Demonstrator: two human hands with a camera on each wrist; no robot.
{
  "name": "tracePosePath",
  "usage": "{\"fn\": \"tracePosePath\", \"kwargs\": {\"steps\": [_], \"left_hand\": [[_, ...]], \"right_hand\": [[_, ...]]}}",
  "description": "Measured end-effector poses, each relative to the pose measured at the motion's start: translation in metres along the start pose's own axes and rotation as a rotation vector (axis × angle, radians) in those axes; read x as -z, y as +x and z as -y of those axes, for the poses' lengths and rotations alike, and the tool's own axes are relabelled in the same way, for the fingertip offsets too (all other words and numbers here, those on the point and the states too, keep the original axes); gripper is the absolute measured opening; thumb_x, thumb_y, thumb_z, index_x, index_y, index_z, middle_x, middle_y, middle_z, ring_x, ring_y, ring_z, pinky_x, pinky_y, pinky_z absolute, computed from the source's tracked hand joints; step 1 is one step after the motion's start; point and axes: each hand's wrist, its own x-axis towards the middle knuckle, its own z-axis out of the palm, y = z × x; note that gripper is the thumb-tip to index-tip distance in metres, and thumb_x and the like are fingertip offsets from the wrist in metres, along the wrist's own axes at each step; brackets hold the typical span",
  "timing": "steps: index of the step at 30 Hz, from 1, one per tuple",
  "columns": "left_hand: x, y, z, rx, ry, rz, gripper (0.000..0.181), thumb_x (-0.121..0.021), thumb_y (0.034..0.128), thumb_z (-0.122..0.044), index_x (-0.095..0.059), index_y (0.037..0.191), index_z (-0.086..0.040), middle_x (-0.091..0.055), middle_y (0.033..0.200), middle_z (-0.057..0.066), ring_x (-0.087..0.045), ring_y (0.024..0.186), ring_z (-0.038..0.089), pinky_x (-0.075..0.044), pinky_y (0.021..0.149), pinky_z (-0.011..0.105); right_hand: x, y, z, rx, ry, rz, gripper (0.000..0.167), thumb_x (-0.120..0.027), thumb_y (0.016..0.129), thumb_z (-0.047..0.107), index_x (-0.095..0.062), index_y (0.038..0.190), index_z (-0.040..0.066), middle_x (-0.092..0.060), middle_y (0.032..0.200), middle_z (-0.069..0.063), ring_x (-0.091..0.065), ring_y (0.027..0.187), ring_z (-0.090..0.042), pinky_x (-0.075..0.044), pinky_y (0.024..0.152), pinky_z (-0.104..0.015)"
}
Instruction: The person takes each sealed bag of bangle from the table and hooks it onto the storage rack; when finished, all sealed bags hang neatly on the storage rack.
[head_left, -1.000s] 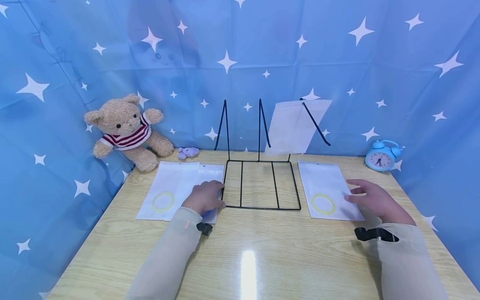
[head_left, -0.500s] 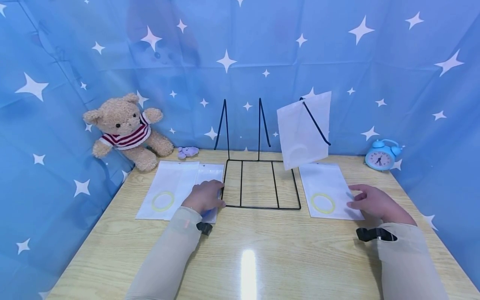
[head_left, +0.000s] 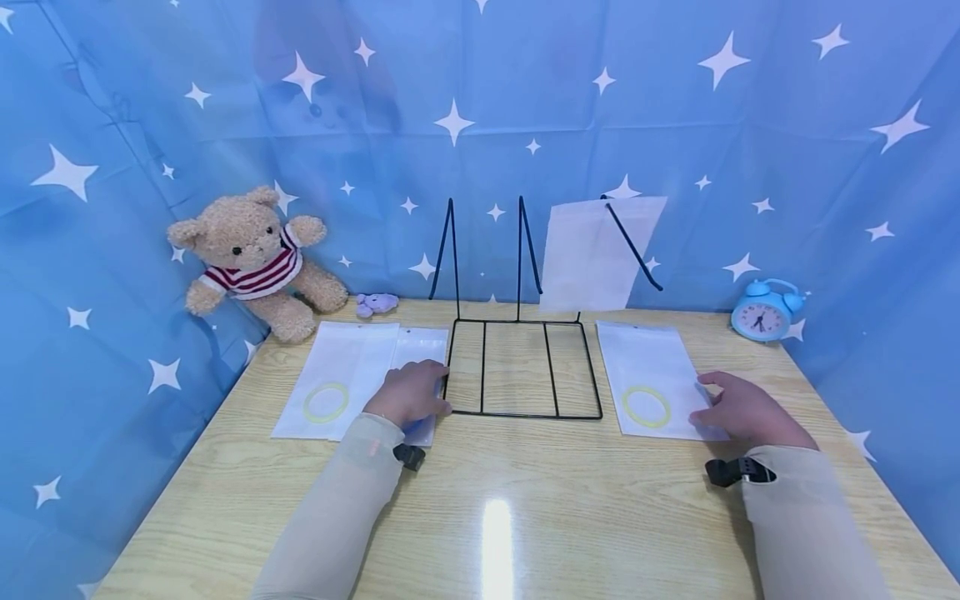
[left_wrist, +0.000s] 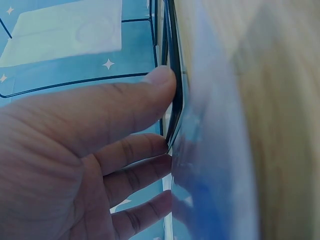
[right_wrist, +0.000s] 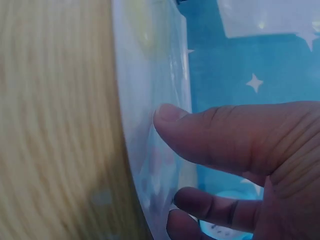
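A black wire display rack [head_left: 517, 322] stands mid-table, its prongs raised at the back. My left hand [head_left: 408, 392] rests at its left front corner. In the left wrist view the thumb touches the black wire [left_wrist: 175, 95], and the other fingertips press down beside it. On the rack's right prong hangs a white plastic bag [head_left: 592, 258], faintly tilted. A flat bag [head_left: 645, 354] with a yellow ring [head_left: 647, 407] lies right of the rack. My right hand [head_left: 750, 408] is at its right edge, the thumb [right_wrist: 200, 130] over the bag and apart from the fingers.
White bags [head_left: 352, 342], one with a yellow ring [head_left: 326, 402], lie left of the rack, partly under my left hand. A teddy bear [head_left: 251, 250], a small purple toy [head_left: 377, 304] and a blue alarm clock [head_left: 763, 312] stand along the back of the wooden table [head_left: 585, 508].
The hanging bag has swung on the prong, tilting right and then back again. My right hand has shifted slightly left and down. My left hand has stayed at the rack.
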Motion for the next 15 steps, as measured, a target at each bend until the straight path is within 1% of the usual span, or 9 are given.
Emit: {"fn": "tracePosePath", "kwargs": {"steps": [3, 7, 12, 15], "left_hand": [[0.0006, 0.0008, 0.0001, 0.005, 0.002, 0.003, 0.072, -0.085, 0.0903, -0.036, -0.057, 0.154, -0.016, -0.056, 0.157, 0.008, -0.053, 0.143, 0.038, -0.037, 0.117, 0.066], [-0.0002, 0.0017, 0.0005, 0.011, -0.004, 0.001, 0.072, -0.085, 0.0902, -0.036, -0.057, 0.154, -0.016, -0.055, 0.157, 0.008, -0.052, 0.144, 0.038, -0.036, 0.118, 0.065], [-0.0023, 0.0023, 0.0009, 0.017, -0.011, 0.000, 0.072, -0.085, 0.0899, -0.036, -0.057, 0.154, -0.017, -0.056, 0.157, 0.007, -0.052, 0.144, 0.036, -0.035, 0.119, 0.065], [-0.0033, 0.0028, 0.0006, 0.017, -0.015, 0.001, 0.072, -0.085, 0.0896, -0.035, -0.058, 0.153, -0.017, -0.056, 0.156, 0.007, -0.052, 0.144, 0.037, -0.035, 0.119, 0.065]], "right_hand": [[-0.0017, 0.0024, 0.0010, -0.023, -0.001, 0.003, 0.098, -0.085, 0.089, 0.039, -0.033, 0.159, -0.007, -0.047, 0.145, -0.041, -0.054, 0.116, -0.049, -0.048, 0.097, -0.068], [-0.0027, 0.0048, 0.0029, -0.039, -0.028, 0.006, 0.097, -0.085, 0.088, 0.039, -0.034, 0.158, -0.007, -0.040, 0.151, -0.042, -0.049, 0.122, -0.053, -0.042, 0.103, -0.075], [-0.0041, 0.0051, 0.0047, -0.057, -0.033, 0.003, 0.096, -0.085, 0.088, 0.038, -0.035, 0.157, -0.007, -0.034, 0.154, -0.043, -0.046, 0.124, -0.055, -0.040, 0.104, -0.077], [-0.0043, 0.0033, 0.0040, -0.054, -0.033, -0.004, 0.096, -0.085, 0.088, 0.037, -0.035, 0.157, -0.007, -0.032, 0.155, -0.043, -0.044, 0.126, -0.057, -0.039, 0.104, -0.078]]}}
